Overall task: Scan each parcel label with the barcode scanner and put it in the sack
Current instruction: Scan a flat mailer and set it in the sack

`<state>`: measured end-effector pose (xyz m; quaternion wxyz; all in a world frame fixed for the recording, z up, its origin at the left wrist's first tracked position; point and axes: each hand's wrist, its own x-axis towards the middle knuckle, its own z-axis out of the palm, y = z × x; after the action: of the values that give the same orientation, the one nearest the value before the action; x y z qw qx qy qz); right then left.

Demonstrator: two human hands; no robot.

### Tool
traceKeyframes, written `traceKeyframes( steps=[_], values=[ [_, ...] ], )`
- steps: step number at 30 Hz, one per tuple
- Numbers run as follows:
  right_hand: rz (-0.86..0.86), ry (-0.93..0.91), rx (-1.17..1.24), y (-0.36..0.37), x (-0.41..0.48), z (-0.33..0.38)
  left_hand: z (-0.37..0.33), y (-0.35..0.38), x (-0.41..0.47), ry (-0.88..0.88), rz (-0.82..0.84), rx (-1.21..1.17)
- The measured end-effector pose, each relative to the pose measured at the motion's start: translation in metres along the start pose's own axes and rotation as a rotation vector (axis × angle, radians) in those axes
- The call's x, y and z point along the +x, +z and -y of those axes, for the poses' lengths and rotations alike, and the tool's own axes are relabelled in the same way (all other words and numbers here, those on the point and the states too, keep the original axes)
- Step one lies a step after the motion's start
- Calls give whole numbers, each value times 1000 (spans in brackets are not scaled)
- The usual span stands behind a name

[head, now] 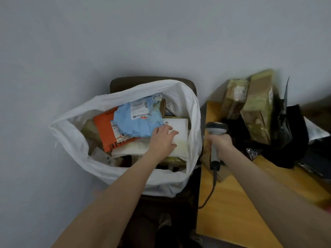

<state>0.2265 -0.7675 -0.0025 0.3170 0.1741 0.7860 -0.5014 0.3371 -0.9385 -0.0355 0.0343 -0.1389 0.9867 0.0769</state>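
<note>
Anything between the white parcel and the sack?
Nothing visible. The white parcel already lies inside the sack, beside the blue parcel, left hand resting on it. Right hand holds the barcode scanner.

White sack [75,133], blue parcel [136,122], orange parcel [104,131], grey scanner [215,129]

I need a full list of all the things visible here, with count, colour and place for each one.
white cloth sack: one, white, open, left of the table
dark brown chair: one, brown, behind and under the sack
blue plastic mailer: one, blue, on top in the sack
orange flat parcel: one, orange, in the sack, partly under the mailer
white flat parcel: one, white, in the sack
taped cardboard boxes: two, brown, on the table by the wall
black plastic bags: several, black, on the table
yellow wooden table: one, yellow, right
grey barcode scanner: one, grey, corded, above the table edge
left hand: rests on the white parcel
right hand: grips the scanner
</note>
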Motion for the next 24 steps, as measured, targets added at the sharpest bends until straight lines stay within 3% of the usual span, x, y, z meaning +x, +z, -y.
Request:
traceKeyframes(
  steps=[6,15,16,19,20,22,24],
  values=[
    [15,55,-1,32,11,-75,-15,27,-19,26,-245,14],
    [-61,60,-122,49,14,-84,8,37,-59,155,-398,95],
    [-68,62,-125,47,12,-84,9,34,-67,168,-332,122],
    [-58,45,-65,42,4,-87,0,33,-84,30,231,218],
    [-41,48,-26,41,1,-89,-3,36,-87,-29,350,233],
    [-14,65,38,39,-5,-93,-8,40,-89,-82,413,204],
    [-12,50,65,36,-8,-95,-10,35,-89,-110,319,126]
  ],
)
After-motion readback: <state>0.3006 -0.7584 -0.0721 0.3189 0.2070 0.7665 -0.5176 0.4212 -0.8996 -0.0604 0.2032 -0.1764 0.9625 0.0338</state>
